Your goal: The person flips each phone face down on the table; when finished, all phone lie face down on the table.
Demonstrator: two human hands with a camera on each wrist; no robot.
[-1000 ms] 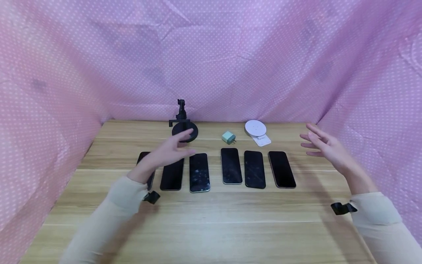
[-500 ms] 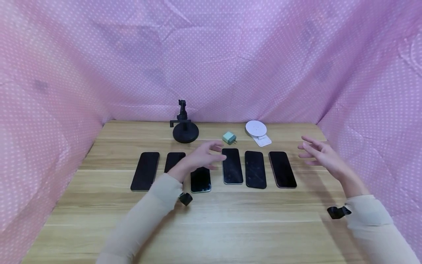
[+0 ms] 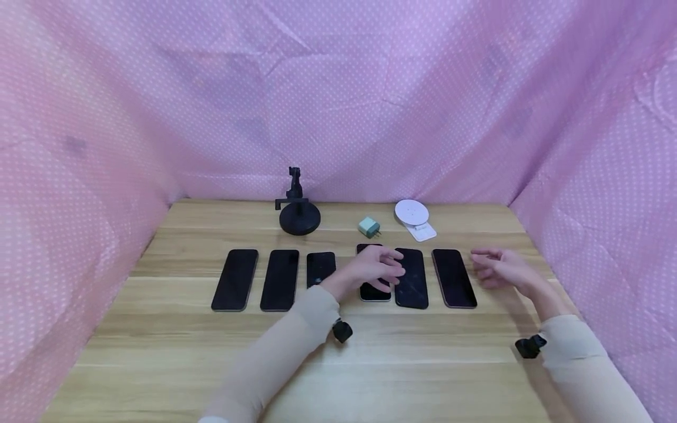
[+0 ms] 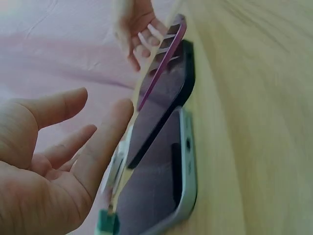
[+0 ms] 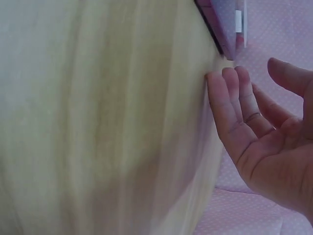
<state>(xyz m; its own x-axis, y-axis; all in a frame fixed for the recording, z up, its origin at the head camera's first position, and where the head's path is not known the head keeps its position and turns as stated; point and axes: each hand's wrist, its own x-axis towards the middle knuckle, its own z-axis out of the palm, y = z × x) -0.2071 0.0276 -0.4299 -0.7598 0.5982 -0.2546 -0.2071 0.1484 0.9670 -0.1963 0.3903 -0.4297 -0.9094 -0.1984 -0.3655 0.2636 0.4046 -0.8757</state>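
Several dark-screened smartphones lie in a row across the wooden table. My left hand (image 3: 372,269) hovers over a light-edged phone (image 4: 188,166), its fingers loosely bent and holding nothing. Just beyond its fingertips lies a black-edged phone (image 3: 411,282). The rightmost phone (image 3: 455,279) has a pinkish-purple edge in the left wrist view. Beside it, on its right, my right hand (image 3: 502,271) hangs with relaxed fingers, apart from the phone and with nothing in its grasp. My left forearm and hand partly cover a phone (image 3: 320,267) near the middle.
At the back stand a black round-based phone stand (image 3: 300,217), a green charger plug (image 3: 368,226) and a white disc-shaped stand (image 3: 412,212). Two more phones lie at the left, one outermost (image 3: 235,281) and one beside it (image 3: 280,281). A pink dotted cloth (image 3: 338,117) surrounds the table.
My left hand has swept right, from above the left phones to above the right ones. The right hand has lowered and come closer to the rightmost phone. The phones lie as before.
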